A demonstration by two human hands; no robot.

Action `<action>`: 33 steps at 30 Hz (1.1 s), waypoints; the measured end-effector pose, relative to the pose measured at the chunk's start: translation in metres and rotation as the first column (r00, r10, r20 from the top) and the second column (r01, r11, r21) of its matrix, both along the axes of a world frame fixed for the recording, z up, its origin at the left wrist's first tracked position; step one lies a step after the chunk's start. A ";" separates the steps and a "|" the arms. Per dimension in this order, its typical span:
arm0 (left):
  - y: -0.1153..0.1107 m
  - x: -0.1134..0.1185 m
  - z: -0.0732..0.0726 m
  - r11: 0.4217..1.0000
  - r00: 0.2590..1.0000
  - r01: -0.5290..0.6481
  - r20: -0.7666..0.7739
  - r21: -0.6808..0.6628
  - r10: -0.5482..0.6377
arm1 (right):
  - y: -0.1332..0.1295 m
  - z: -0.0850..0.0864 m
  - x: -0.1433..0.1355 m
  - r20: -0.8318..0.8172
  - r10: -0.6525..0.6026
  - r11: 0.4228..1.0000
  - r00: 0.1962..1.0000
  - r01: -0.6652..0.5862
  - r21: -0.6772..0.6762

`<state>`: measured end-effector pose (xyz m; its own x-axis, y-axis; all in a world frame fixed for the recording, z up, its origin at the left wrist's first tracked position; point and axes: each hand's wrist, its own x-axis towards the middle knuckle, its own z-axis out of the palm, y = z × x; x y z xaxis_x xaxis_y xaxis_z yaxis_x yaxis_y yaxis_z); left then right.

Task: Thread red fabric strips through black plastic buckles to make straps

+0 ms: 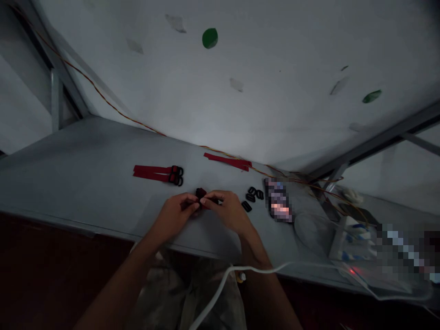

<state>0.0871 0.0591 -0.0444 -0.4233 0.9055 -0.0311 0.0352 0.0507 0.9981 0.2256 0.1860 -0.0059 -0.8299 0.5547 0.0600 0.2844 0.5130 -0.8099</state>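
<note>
Near the table's front edge, my left hand (177, 211) and my right hand (227, 208) meet with fingertips pinched on a red strap (203, 192). A dark buckle-like piece sits at the strap between them, mostly hidden by my fingers. To the left of my hands lie finished-looking red straps (151, 173) with black buckles (174, 176) at their right ends. Behind my hands, loose red straps (228, 161) lie crossed near the wall. Several loose black buckles (250, 197) rest to the right of my right hand, apart from it.
A blurred-out object (279, 201) lies right of the buckles. Farther right are a white power strip (354, 240) and clear plastic. A white cable (223, 279) passes over my lap and right forearm. Thin wires (147, 127) run along the wall (275, 101).
</note>
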 end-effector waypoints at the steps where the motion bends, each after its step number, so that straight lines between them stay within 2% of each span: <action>1: 0.000 -0.002 0.001 1.000 1.000 0.010 -0.006 -0.014 -0.010 | 0.000 -0.003 0.001 -0.036 0.017 1.000 0.999 -0.016 0.022; 4: -0.003 -0.009 0.005 0.997 0.998 0.007 -0.060 -0.072 -0.011 | -0.001 -0.016 0.000 -0.138 0.145 0.978 0.980 -0.120 0.172; 7: -0.009 -0.016 0.009 0.991 0.990 -0.035 -0.138 -0.133 0.016 | -0.004 -0.027 -0.005 -0.140 0.246 0.933 0.959 -0.195 0.302; 12: -0.027 -0.034 0.015 0.966 0.962 -0.134 -0.265 -0.223 0.072 | -0.010 -0.029 -0.014 -0.057 0.255 0.842 0.965 -0.192 0.504; 15: -0.048 -0.055 0.015 0.943 0.911 -0.227 -0.396 -0.245 0.116 | -0.012 -0.029 -0.016 -0.054 0.254 0.793 0.966 -0.176 0.584; 18: -0.072 -0.075 0.014 0.894 0.849 -0.357 -0.493 -0.271 0.189 | -0.013 -0.029 -0.015 -0.042 0.263 0.760 0.964 -0.180 0.624; 22: -0.094 -0.088 0.016 0.864 0.828 -0.374 -0.541 -0.338 0.147 | -0.020 -0.030 -0.015 -0.037 0.282 0.749 0.959 -0.196 0.632; 28: -0.099 -0.088 0.024 0.813 0.797 -0.394 -0.601 -0.429 0.069 | -0.031 -0.033 -0.020 -0.004 0.267 0.757 0.964 -0.207 0.620; 33: -0.101 -0.091 0.021 0.808 0.764 -0.364 -0.645 -0.463 -0.026 | -0.030 -0.035 -0.019 0.021 0.205 0.789 0.979 -0.178 0.588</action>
<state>-0.0038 -0.0417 -0.0238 -0.6694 0.7244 -0.1649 0.5407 0.6273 0.5605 0.2068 0.1555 -0.0410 -0.9046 0.2327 0.3572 0.1029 0.9323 -0.3467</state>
